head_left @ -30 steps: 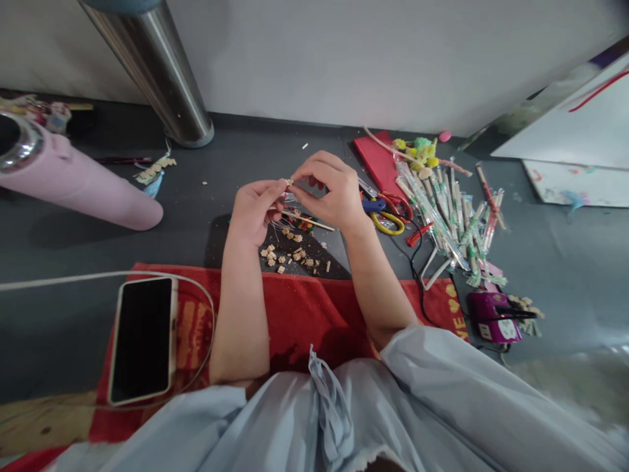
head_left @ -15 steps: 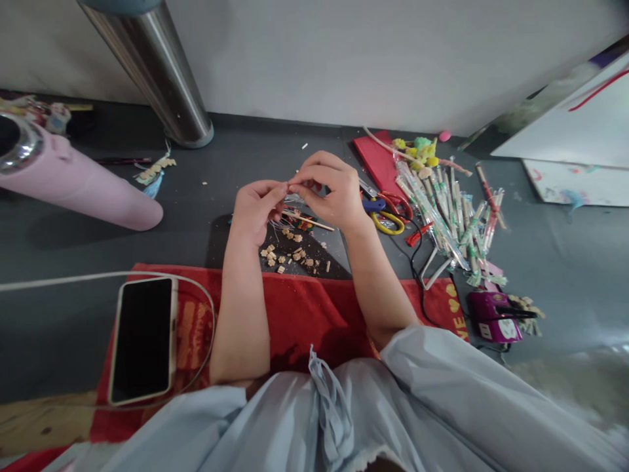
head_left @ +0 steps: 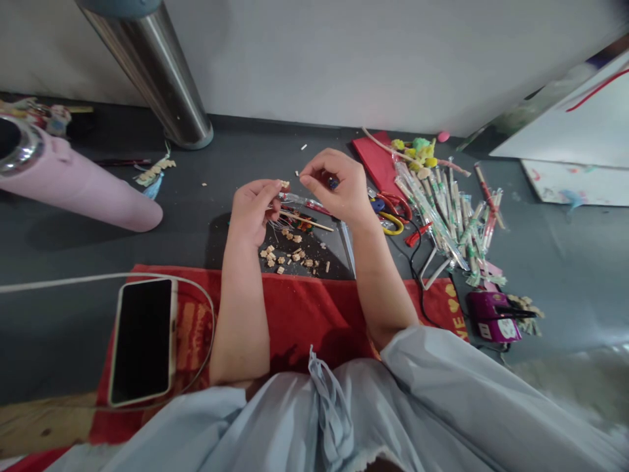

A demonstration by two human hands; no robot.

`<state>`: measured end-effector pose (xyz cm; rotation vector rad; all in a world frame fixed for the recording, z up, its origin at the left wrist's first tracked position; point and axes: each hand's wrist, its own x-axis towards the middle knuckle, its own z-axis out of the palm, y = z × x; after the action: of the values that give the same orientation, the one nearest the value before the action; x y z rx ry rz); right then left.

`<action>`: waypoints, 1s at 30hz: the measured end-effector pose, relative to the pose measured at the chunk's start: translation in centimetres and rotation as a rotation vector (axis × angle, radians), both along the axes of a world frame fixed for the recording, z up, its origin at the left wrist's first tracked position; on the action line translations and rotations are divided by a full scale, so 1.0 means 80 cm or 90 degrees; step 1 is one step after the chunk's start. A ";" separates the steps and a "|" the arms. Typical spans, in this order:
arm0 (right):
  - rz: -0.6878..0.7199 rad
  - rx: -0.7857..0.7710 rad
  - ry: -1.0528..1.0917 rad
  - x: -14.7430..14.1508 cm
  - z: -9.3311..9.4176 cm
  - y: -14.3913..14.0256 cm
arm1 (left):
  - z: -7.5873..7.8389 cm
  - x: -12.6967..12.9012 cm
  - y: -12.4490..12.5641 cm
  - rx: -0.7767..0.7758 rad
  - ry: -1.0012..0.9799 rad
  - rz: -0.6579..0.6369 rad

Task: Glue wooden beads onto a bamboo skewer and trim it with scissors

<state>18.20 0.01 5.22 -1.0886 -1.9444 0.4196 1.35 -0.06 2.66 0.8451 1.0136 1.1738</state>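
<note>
My left hand pinches a small pale wooden piece between thumb and fingertips. To its right, my right hand is held with thumb and index tip close together; a dark blue bit shows inside its curled fingers, too little to name. A slim clear-and-red stick-like item lies between the hands, partly hidden. Below them are a thin wooden stick, a tangle of pale threads and several small flower-shaped wooden pieces on a dark sheet.
Scissors with yellow and red handles lie right of my right hand, beside many plastic-wrapped sticks. A pink bottle and steel flask stand left. A phone rests on the red cloth. A purple device sits right.
My hands were touching at the fingertips; my right hand has since drawn away to the right. The small wooden piece in my left fingers and the clear-and-red item now show.
</note>
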 end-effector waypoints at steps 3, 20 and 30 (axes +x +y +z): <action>0.024 -0.018 0.003 -0.004 -0.001 0.000 | 0.001 0.000 0.000 -0.004 -0.009 0.008; 0.046 -0.082 -0.019 -0.013 -0.012 0.003 | 0.001 0.001 0.000 0.006 -0.013 0.020; -0.101 -0.089 -0.097 0.010 -0.001 0.003 | -0.004 0.000 0.001 0.013 -0.018 0.024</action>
<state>19.01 0.28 5.17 -1.3902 -1.9644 0.3992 1.34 0.02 2.38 0.8269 1.0000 1.2264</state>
